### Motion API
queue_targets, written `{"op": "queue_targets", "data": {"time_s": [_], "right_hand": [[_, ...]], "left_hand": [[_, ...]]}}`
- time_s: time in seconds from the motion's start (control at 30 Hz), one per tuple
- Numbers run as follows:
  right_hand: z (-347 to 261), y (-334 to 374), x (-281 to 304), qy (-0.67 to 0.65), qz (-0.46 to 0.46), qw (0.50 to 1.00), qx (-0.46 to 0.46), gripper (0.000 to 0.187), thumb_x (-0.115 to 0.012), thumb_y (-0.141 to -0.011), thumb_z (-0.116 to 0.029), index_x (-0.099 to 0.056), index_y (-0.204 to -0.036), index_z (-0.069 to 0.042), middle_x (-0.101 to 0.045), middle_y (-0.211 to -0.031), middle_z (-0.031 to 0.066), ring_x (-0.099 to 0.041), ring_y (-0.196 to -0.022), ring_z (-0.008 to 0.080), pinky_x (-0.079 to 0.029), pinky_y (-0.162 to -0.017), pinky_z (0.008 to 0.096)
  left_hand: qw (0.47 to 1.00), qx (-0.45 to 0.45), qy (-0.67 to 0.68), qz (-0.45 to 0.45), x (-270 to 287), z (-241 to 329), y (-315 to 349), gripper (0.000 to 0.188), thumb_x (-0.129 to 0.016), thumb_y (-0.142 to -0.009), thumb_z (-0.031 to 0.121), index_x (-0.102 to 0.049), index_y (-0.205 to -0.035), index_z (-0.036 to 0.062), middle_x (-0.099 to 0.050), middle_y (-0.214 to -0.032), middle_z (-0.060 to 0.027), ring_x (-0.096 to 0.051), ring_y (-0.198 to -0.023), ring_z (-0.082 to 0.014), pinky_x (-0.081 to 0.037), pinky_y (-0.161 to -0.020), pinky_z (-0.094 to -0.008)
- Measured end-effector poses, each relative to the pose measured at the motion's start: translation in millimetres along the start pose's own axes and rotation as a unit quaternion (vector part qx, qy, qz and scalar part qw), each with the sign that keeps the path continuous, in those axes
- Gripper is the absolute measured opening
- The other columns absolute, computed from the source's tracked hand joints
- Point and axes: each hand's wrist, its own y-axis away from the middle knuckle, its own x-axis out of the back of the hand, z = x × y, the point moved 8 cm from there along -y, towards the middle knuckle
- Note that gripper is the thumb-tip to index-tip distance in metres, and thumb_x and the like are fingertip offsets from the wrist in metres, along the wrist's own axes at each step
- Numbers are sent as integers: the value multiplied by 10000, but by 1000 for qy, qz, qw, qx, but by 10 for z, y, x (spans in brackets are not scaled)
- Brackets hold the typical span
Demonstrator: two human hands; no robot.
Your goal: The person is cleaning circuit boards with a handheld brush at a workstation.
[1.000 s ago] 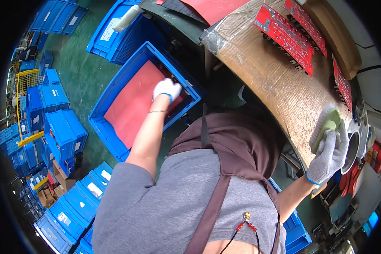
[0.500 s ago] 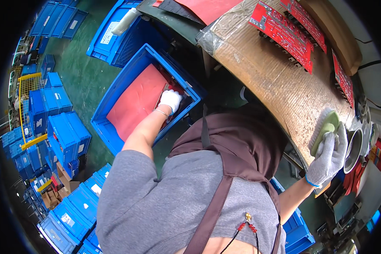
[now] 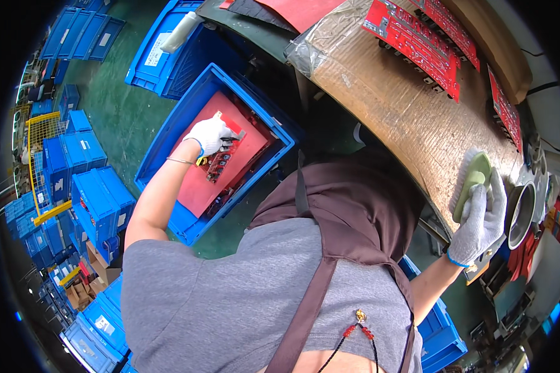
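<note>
My left hand, in a white knit glove, grips a red circuit board and holds it over the open blue crate on the floor. The board hangs tilted, component side down, above a red sheet that lines the crate. My right hand, also gloved, rests on a green scrub brush lying on the brown cardboard-covered bench. More red circuit boards lie along the far side of that bench.
Stacks of blue crates stand on the green floor at left and below. Another blue crate sits behind the open one. A round metal bowl stands right of the brush. A blue crate is under the bench edge.
My left hand went down to the crate's right side, took hold of a red circuit board and lifted it up and to the left. My right hand stayed on the brush.
</note>
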Motion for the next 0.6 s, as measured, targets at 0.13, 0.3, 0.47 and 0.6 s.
{"op": "queue_targets", "data": {"time_s": [0.13, 0.3, 0.47, 0.6], "right_hand": [[84, 21, 22, 20, -16, 999, -33, 416, -647, -966, -14, -607, -1375, 45, -700, -1012, 75, -624, -857, 87, -500, -775, 216], [64, 51, -57, 21, -19, 1000, -10, 410, -652, -969, -32, -616, -1370, 38, -699, -1010, 75, -613, -837, 74, -488, -754, 205], [79, 29, -64, 32, -29, 999, -20, 405, -649, -975, -42, -619, -1373, 28, -701, -1048, 82, -624, -871, 83, -502, -779, 215], [28, 56, 11, 11, 10, 1000, 6, 384, -635, -984, -26, -630, -1366, 2, -641, -912, -21, -432, -634, -13, -307, -563, 141]], "left_hand": [[998, 9, -24, 58, 25, -87, 21, 303, -664, -870, 114, -765, -1144, 194, -713, -1057, -102, -663, -1040, -325, -538, -913, -440], [983, -100, -156, 3, -396, 195, -5, 312, -627, -875, 115, -779, -1124, 226, -719, -1076, -58, -673, -1085, -261, -541, -935, -408], [985, -74, -154, 30, -750, 148, -406, 301, -611, -902, 136, -782, -1126, 240, -716, -1085, -83, -662, -1101, -276, -523, -967, -416], [989, -70, -106, 72, -921, 260, -932, 258, -599, -915, 155, -789, -1076, 219, -706, -1096, -103, -656, -1095, -299, -529, -957, -435]]}}
